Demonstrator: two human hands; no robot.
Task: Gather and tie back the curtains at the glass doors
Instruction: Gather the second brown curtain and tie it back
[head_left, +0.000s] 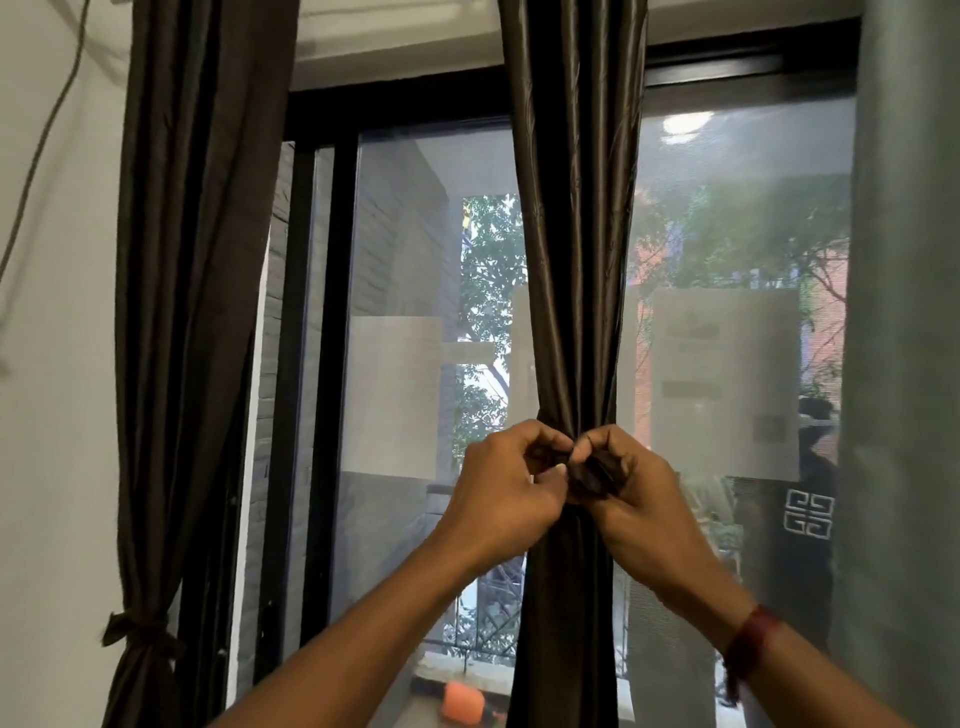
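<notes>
A dark brown satin curtain hangs in the middle of the glass doors, bunched tight at hand height. Around that pinch point runs a matching dark tie band. My left hand pinches one end of the band at the left of the bunch. My right hand grips the other end, with a wad of dark fabric inside its curled fingers. The two hands meet in front of the curtain. A second brown curtain at the left is tied back low with a knotted band.
A grey curtain hangs along the right edge. White wall with a loose cable is at the left. Black door frames stand between the curtains. An orange object lies outside, low behind the glass.
</notes>
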